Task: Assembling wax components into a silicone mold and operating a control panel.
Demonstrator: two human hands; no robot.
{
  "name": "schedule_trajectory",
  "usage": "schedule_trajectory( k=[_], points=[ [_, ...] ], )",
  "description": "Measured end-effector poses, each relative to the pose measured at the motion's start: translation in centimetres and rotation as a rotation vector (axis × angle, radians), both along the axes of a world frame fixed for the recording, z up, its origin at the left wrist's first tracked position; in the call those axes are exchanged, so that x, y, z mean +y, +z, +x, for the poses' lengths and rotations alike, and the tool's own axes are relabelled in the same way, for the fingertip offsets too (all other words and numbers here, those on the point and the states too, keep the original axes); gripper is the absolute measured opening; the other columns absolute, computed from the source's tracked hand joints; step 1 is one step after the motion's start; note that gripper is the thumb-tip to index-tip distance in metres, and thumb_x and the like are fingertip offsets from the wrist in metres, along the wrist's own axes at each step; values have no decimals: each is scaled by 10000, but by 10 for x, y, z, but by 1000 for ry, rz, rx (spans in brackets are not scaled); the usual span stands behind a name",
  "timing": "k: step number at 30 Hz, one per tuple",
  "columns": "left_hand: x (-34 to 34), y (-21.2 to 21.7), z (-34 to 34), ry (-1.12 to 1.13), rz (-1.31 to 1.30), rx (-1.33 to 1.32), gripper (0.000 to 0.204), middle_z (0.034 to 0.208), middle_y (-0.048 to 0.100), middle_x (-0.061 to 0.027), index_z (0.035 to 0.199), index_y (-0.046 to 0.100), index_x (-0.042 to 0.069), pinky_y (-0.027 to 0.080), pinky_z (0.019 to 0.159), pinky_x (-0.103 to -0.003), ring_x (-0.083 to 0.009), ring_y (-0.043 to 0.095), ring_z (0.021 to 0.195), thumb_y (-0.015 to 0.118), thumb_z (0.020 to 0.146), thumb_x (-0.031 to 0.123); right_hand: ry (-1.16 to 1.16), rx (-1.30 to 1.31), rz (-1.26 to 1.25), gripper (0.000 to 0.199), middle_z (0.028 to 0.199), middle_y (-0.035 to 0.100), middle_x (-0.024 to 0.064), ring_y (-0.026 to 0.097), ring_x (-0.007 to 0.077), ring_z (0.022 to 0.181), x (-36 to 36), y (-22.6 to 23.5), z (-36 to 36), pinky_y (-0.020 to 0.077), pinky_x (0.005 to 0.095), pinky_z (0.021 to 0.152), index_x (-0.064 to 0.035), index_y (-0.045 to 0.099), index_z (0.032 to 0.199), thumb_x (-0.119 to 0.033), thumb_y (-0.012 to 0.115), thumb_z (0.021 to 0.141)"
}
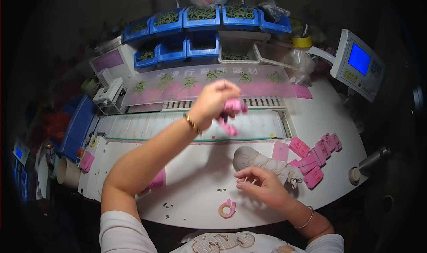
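My left hand [216,100] is raised over the middle of the bench, its fingers closed on a pink rubber piece [235,106]. Part of that piece dangles below the hand, and motion blurs it. Lower down, my right hand [263,187] is above the tabletop, fingers slightly bent and apart, with nothing seen in it. Just behind it lies a grey cloth bundle [254,159] wound with cord. A pink and yellowish C-shaped ring [227,208] rests on the white table near its front edge. Another pink block [158,178] is partly hidden behind my left forearm.
Several pink rubber blocks [313,157] lie at the right. Blue bins [201,22] with green ring-shaped pieces line the back. Before them, a translucent sheet [147,95] carries small green clusters. A control panel [360,59] stands back right; dark green crumbs [167,205] dot the tabletop.
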State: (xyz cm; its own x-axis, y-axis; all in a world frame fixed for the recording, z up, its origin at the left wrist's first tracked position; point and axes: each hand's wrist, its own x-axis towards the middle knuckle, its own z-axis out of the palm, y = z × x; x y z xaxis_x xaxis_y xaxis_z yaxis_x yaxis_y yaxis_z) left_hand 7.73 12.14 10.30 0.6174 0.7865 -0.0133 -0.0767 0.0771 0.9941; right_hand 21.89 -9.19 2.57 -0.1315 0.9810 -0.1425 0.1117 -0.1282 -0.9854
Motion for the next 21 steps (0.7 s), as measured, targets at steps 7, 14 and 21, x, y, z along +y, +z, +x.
schedule_trajectory(
  k=[7, 14, 21],
  points=[
    [-90, -60, -70, 5, -261, 84, 349, 763, 645, -64, 918, 616, 26, 520, 575, -279, -131, 619, 638, 523, 1006, 350, -101, -266, 374, 168, 866, 645, 28, 554, 64, 658, -3, 0, -8, 436, 229, 580, -41, 695, 1010, -97, 720, 853],
    [-131, -95, -69, 199, -633, -350, 388, 814, 649, -55, 967, 633, 43, 513, 654, -284, -138, 624, 728, 494, 1012, 403, 147, -465, 955, 467, 1158, 579, 142, 594, 310, 987, 5, 14, -53, 522, 381, 808, -29, 601, 1179, -23, 737, 732],
    [-161, -87, -67, 79, -615, -454, 527, 1204, 591, -123, 1250, 531, 16, 531, 913, -390, -188, 625, 999, 446, 1014, 480, 18, -465, 939, 472, 1094, 676, 137, 650, 335, 925, 17, 3, -47, 527, 409, 807, -24, 627, 1095, 108, 615, 642]
  ],
)
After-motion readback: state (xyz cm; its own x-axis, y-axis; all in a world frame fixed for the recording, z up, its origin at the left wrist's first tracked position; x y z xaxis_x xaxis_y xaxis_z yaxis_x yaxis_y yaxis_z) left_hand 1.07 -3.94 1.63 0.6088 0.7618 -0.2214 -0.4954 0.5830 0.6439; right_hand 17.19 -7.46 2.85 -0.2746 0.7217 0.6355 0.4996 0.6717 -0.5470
